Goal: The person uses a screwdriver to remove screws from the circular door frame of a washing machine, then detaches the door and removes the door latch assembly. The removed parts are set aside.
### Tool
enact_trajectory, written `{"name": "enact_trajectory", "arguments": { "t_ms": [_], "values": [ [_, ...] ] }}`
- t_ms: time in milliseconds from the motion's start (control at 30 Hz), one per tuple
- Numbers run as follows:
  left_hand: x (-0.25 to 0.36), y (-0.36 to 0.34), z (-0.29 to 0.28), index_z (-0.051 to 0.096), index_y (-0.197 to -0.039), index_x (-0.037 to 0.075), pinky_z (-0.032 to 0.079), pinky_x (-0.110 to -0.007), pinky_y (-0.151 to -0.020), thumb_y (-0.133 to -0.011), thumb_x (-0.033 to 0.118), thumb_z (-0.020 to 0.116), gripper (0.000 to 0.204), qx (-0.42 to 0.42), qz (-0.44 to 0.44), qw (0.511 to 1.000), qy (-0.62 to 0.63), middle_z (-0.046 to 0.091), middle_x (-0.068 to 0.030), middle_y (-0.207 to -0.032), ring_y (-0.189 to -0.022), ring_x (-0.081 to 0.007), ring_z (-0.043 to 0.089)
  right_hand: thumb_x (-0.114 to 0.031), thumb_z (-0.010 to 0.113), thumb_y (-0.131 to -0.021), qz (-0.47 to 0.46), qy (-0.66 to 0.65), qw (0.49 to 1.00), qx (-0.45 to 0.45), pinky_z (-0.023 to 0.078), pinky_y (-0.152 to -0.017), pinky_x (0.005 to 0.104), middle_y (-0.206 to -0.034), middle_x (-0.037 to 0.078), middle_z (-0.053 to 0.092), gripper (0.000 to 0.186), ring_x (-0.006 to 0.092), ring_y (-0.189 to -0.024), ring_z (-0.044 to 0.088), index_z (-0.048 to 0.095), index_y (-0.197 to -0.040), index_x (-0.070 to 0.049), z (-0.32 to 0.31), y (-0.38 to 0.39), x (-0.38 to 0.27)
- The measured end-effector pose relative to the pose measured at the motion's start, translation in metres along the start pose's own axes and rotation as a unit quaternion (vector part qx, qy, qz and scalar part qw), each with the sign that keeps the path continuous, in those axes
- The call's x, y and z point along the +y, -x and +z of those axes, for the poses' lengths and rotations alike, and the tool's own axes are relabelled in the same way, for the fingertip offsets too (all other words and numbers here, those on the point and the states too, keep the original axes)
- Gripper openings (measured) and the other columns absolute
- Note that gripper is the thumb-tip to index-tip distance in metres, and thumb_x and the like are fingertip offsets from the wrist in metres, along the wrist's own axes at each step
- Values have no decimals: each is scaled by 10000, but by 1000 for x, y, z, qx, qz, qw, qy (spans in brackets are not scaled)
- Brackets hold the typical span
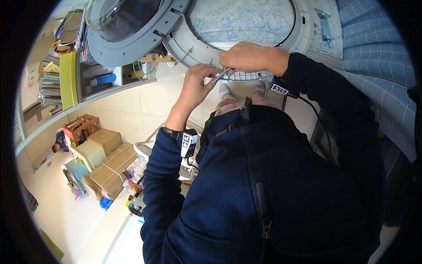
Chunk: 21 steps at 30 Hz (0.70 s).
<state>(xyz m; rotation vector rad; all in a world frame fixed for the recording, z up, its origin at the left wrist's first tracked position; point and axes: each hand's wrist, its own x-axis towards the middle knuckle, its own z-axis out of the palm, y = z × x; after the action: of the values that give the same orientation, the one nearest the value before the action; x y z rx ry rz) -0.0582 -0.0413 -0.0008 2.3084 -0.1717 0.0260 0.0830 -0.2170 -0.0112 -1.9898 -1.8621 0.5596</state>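
Note:
Both my hands meet over the near edge of a large round grey plastic ring (176, 42), which looks like a frame from a washing machine door. My left hand (195, 83) is closed on a thin grey tool (220, 76) that slants up toward the other hand; its exact kind is too small to tell. My right hand (248, 58) is closed beside it, the fingertips at the tool's upper end. What those fingers pinch is hidden. A second grey ring with a dark clear bowl (121, 17) lies at the upper left, next to the first.
Blue patterned cloth (239, 20) shows through the ring. A blue metal hinge-like part (325, 28) lies to its right, beside a blue checked curtain (373, 39). Shelves with books (50, 90) and a blue bottle (103, 79) stand left. Cardboard boxes (113, 169) are lower left.

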Motion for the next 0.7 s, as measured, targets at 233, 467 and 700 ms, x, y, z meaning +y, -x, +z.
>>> {"name": "enact_trajectory", "arguments": {
  "t_ms": [233, 467, 700],
  "values": [
    [7, -4, 8, 724, -924, 57, 466, -355, -732, -707, 82, 775, 225, 19, -19, 999, -39, 659, -72, -859, -824, -249, 577, -260, 666, -837, 88, -127, 988, 9, 468, -720, 434, -910, 112, 636, 239, 330, -880, 617, 600, -919, -46, -11, 11, -4],
    [9, -13, 18, 735, -832, 93, 415, -350, -729, -661, 144, 808, 192, 69, -77, 994, 43, 603, -28, -738, -767, -234, 541, -280, 662, -843, 101, -171, 977, 80, 463, -731, 434, -933, 119, 647, 267, 341, -881, 617, 603, -970, -53, -8, 19, -4],
    [19, -11, 9, 720, -801, 96, 411, -341, -765, -677, 90, 785, 140, 84, -13, 996, 13, 659, -12, -818, -815, -221, 553, -141, 671, -813, 122, -277, 932, 199, 486, -731, 338, -899, 115, 666, 228, 247, -822, 640, 655, -1012, -31, -4, 42, -4]
  ]
}}
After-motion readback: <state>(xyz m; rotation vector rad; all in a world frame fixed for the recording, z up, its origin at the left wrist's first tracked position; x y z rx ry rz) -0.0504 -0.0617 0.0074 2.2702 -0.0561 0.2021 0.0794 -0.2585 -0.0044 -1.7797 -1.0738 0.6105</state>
